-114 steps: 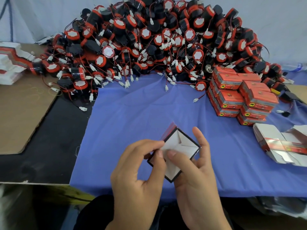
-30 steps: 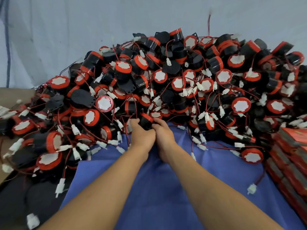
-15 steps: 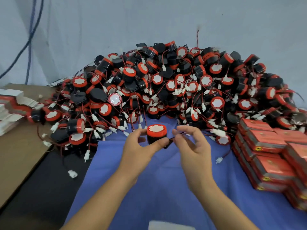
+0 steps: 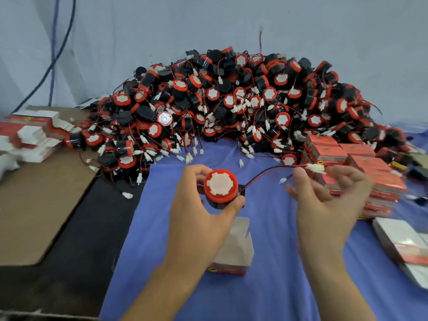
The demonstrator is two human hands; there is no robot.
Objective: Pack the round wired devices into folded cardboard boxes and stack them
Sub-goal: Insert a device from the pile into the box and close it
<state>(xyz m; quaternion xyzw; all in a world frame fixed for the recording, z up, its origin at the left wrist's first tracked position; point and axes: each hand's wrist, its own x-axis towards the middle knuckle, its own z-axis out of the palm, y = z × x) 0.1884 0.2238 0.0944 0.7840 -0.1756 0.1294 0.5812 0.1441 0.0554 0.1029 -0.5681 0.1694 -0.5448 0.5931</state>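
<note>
left hand (image 4: 201, 221) grips red-capped round wired device (image 4: 220, 187) above blue-covered surface (image 4: 273, 286) | right hand (image 4: 324, 202) fingers spread, blurred, holding nothing, white connector (image 4: 316, 168) at fingertips | open cardboard box (image 4: 235, 250) under left hand

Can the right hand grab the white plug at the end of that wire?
Probably yes. The white plug is right beside the spread fingers of the right hand, with nothing between them. The left hand only holds the round device.
</note>
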